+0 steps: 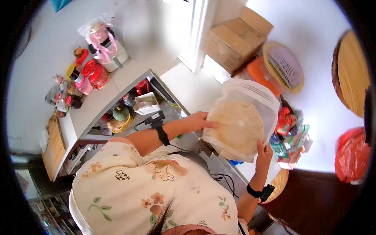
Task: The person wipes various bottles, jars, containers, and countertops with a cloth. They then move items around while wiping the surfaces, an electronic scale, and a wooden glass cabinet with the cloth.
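Observation:
A clear zip bag (250,94) holds a round, flat, pale disc that looks like flatbread (237,127); whether several are stacked inside I cannot tell. My left hand (199,122) grips the bag's left edge, thumb on top. At the lower right corner, my right hand (264,153) is closed on the same bag. Between the two hands the bag is held up, tilted toward me, above the counter. Dark straps with small devices sit on both wrists.
Left of me, an open cabinet (117,105) holds a green squash (120,113) and a white box (147,103). Red-lidded jars (96,74) stand on the countertop. Beyond are a cardboard box (235,41), an orange container (263,76) and a red plastic bag (352,154).

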Action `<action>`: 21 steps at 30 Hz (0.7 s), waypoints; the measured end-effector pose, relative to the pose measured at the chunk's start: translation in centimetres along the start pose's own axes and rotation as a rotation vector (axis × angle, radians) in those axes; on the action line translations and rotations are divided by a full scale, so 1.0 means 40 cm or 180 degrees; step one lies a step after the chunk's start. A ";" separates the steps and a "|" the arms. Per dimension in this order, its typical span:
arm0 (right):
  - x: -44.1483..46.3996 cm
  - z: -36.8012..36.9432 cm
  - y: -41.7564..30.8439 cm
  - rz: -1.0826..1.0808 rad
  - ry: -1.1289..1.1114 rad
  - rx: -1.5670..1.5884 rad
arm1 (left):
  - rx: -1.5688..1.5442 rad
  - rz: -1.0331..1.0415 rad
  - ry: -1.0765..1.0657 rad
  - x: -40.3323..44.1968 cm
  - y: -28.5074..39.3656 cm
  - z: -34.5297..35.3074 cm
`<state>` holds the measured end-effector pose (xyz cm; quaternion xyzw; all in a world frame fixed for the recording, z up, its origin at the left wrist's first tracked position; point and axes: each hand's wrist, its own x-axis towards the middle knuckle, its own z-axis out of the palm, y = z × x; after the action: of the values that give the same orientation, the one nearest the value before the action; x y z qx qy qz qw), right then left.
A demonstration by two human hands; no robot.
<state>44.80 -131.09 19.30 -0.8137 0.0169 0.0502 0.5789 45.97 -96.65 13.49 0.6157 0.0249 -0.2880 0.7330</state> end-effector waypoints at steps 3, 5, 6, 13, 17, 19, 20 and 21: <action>0.052 0.119 -0.057 -0.0455 -0.0258 0.0237 | 0.0037 0.0459 0.0748 -0.128 0.056 -0.154; 0.093 0.171 -0.069 -0.0503 -0.0526 0.0264 | -0.0118 0.0642 0.1360 -0.227 0.110 -0.264; 0.118 0.204 -0.069 -0.0423 -0.0610 0.0263 | -0.0008 0.0633 0.1760 -0.274 0.147 -0.329; 0.225 0.422 -0.104 -0.0303 -0.1033 0.0256 | -0.1081 0.2655 0.4106 -0.550 0.332 -0.752; 0.269 0.503 -0.137 -0.0146 -0.1026 0.0357 | -0.0209 0.3083 0.5128 -0.675 0.437 -0.941; 0.286 0.546 -0.159 -0.0048 -0.1055 0.0285 | 0.0069 0.2681 0.5294 -0.688 0.486 -1.042; 0.291 0.564 -0.168 0.0007 -0.1074 0.0246 | 0.0207 0.2468 0.5373 -0.691 0.508 -1.088; 0.298 0.579 -0.174 0.0046 -0.1077 0.0232 | 0.0275 0.2271 0.5384 -0.676 0.539 -1.121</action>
<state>55.80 -106.58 17.11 -0.7720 -0.0730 0.1900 0.6022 47.47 -43.30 32.45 0.6194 0.3506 0.5010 0.4924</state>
